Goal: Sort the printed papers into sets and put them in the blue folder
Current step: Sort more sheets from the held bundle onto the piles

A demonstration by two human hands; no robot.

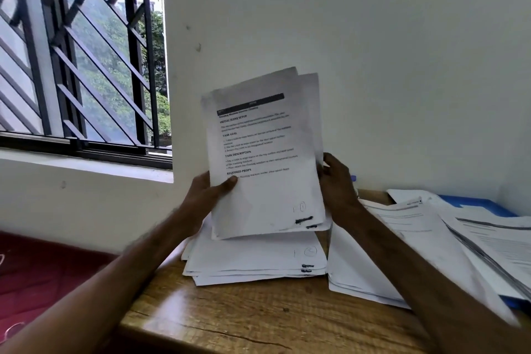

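White printed sheets (264, 158), pinched at one edge by the left hand (211, 191) and gripped at the other by the right hand (336, 181), stood over a desk pile (255, 263); the misaligned back page (311, 100) could slip free. The blue folder (477, 205) lay far right, under papers (416, 238).

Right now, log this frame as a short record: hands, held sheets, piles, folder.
left hand: grips the left edge of the held sheets, thumb on the front page
right hand: grips their right edge
held sheets: several printed pages, upright, fanned at the top, above the middle pile
middle pile: loose stack lying on the wooden table
right pile: spread papers overlapping the blue folder
blue folder: far right, mostly covered, only blue edges show
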